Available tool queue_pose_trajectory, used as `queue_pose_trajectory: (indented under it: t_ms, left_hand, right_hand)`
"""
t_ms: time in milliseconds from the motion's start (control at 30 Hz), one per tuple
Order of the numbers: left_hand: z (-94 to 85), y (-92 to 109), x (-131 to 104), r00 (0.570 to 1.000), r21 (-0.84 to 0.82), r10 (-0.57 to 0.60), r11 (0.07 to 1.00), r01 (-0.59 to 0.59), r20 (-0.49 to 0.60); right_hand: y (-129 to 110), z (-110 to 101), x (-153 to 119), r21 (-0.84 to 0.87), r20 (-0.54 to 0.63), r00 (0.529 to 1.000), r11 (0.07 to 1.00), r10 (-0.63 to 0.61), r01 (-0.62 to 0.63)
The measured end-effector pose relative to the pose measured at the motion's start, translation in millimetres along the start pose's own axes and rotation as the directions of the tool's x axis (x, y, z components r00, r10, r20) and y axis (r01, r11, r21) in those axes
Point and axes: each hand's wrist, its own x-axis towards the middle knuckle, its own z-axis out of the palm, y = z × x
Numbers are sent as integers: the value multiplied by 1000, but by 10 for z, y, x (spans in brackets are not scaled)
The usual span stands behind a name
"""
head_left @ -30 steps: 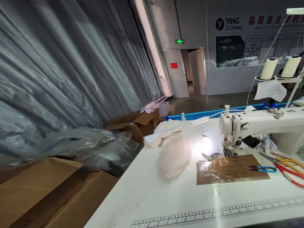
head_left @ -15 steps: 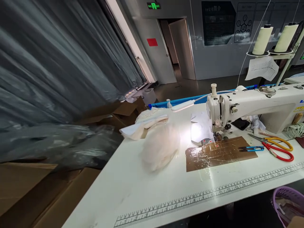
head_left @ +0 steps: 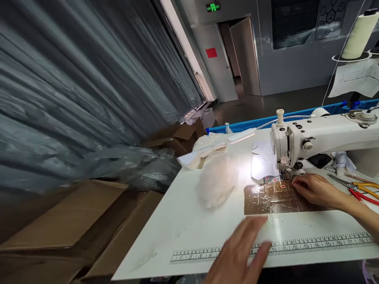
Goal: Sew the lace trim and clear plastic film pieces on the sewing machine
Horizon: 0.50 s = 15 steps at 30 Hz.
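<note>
My right hand (head_left: 319,191) is beside the needle area of the white sewing machine (head_left: 322,136), its thumb and fingertips pinched together. Whatever they hold, if anything, is too small to make out. Under this hand lies a brown plate (head_left: 266,199), shiny with clear tape. My left hand (head_left: 241,252) hovers over the table's front part, thumb and fingers apart, with nothing in it. Beyond it rests a pale fluffy piece (head_left: 219,181), apart from both hands. Scissors (head_left: 355,187) with orange and red handles lie right of my right hand.
A ruler strip (head_left: 278,250) runs along the front of the white table (head_left: 166,232). Folded cloth (head_left: 198,156) lies at the back left, near a lit white lamp (head_left: 241,136). Open cardboard boxes (head_left: 68,213) stand left of the table. A thread cone (head_left: 358,37) rises behind the machine.
Both hands have come into view, the right one at the needle area, the left one over the front part. The view has swung left. The blue snips no longer show.
</note>
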Motion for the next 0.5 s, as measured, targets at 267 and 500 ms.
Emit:
queue_pose_trajectory:
  t_ms: [267,500]
  left_hand:
    - [146,-339,1389,997,416,-19,909,-13,73]
    - [-39,-576,1057,970,408,195,905,-122,-143]
  right_hand:
    - [361,307,5,-198,-226,974,979,12,-58]
    - [443,229,64,-318,-280,946,915,161,-249]
